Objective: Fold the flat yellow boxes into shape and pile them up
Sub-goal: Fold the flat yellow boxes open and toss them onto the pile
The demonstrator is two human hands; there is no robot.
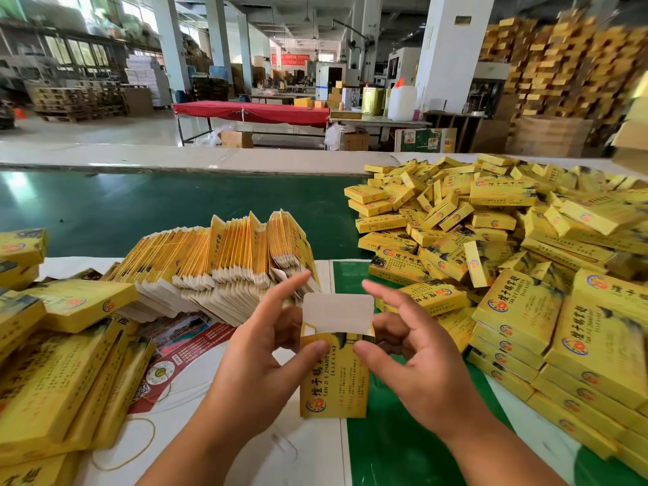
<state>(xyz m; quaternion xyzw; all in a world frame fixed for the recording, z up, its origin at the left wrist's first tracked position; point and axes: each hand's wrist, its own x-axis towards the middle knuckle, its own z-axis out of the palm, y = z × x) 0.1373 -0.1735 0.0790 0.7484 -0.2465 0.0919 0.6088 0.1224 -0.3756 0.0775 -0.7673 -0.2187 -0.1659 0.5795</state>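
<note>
Box (335,373) held upright at centre, above the table (308,450), white top flap (337,312) standing open and unfolded. Taken as the landmark for all else.

Far left of box: stacked yellow boxes (59,377), lying flat in overlapping piles, printed faces up. Between those and box: red leaflet (175,359) lying flat on the table, partly tucked under the stacks. Up and left of box: flats (217,264), a long fanned row of unfolded yellow cartons standing on edge, white flap edges toward the camera, leaning leftward.

Left hand (270,349) at box's left edge, gripping it: thumb pressed on the front face near the top, index finger stretched up behind the flap, other fingers curled behind the body. Right hand (410,349) at box's right edge, likewise grasping: thumb on the front face near the top, index finger raised beside the flap's right corner, remaining fingers curled round the back. Thumbs near each other, not touching.

Behind box: green belt (157,208) running across. Right of box: heap (484,226) of folded yellow boxes, tumbled loosely, reaching to the table's far edge. Lower right of box: neater stack (575,363) of larger yellow boxes, layered flat, printed tops up.
</note>
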